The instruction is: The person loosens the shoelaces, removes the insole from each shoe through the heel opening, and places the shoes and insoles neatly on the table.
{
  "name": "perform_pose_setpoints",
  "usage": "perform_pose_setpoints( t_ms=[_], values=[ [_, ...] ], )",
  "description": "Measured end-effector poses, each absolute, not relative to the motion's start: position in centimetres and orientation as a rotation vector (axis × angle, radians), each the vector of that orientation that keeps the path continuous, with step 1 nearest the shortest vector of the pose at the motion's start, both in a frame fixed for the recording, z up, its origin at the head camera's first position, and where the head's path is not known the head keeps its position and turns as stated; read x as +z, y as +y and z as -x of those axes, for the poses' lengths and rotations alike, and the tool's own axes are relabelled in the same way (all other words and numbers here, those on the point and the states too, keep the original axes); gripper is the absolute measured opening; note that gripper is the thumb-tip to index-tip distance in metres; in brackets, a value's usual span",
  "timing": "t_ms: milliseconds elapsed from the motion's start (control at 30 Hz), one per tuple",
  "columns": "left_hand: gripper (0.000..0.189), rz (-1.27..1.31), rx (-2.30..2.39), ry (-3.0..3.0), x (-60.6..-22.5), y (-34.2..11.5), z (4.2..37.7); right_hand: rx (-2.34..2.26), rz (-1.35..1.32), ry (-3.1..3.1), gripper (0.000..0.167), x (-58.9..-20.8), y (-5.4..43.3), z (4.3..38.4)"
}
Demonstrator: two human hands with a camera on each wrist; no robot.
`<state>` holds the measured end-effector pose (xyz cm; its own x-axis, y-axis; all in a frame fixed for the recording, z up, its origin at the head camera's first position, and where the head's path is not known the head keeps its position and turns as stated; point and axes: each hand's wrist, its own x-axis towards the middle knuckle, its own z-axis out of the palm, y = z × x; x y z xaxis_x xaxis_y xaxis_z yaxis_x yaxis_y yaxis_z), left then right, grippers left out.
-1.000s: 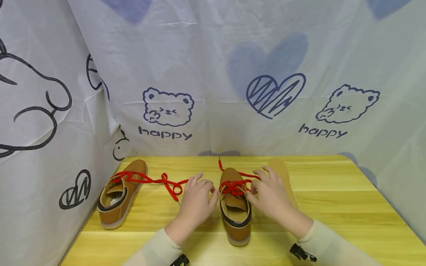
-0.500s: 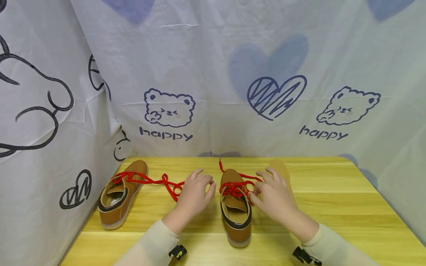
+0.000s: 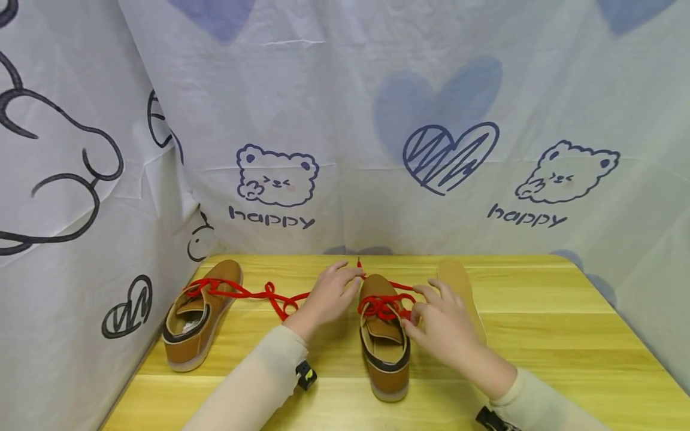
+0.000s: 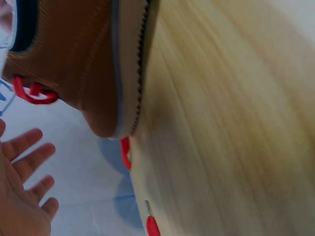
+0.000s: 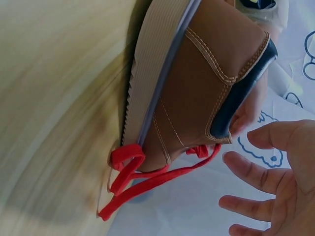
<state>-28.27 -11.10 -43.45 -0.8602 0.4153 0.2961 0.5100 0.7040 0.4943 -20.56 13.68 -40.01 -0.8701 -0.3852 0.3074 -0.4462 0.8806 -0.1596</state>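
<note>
A brown lace-up shoe stands on the table with its toe pointing away. Its red lace lies looped over the eyelets, with loose lengths trailing out beyond the toe and to the right. My left hand reaches along the shoe's left side, fingertips beside the toe; the left wrist view shows its fingers spread, holding nothing. A red lace tip lies on the wood below them. Right of the laces is my right hand. In the right wrist view, its relaxed fingers and thumb are apart, near the shoe's collar.
A matching brown shoe stands at the far left, its red lace stretching across the table to behind my left arm. A tan insole lies behind my right hand. White printed cloth hangs around the back and sides.
My left hand has moved forward and to the right, from beside the laces to beside the shoe's toe. The right hand has barely shifted, and the shoe stays in place.
</note>
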Motion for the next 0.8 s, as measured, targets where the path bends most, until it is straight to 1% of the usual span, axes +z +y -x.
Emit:
perform_pose_setpoints(
  t_ms=[200, 467, 667, 800],
  values=[
    [0.044, 0.874, -0.857, -2.877, -44.5, -10.4, 29.5, 0.307, -0.653, -2.795, 0.034, -40.6, 13.4, 20.2],
    [0.053, 0.945, -0.756, -3.047, -45.1, -10.0, 29.8, 0.265, -0.659, -2.852, 0.042, -41.4, 13.1, 20.0],
    [0.054, 0.942, -0.75, -3.076, -45.0, -10.2, 29.8, 0.273, -0.639, -2.891, 0.036, -41.4, 13.2, 20.2],
    [0.054, 0.954, -0.637, -3.106, -44.7, -10.6, 29.7, 0.279, -0.644, -2.892, 0.031, -41.4, 13.4, 20.4]
  ],
)
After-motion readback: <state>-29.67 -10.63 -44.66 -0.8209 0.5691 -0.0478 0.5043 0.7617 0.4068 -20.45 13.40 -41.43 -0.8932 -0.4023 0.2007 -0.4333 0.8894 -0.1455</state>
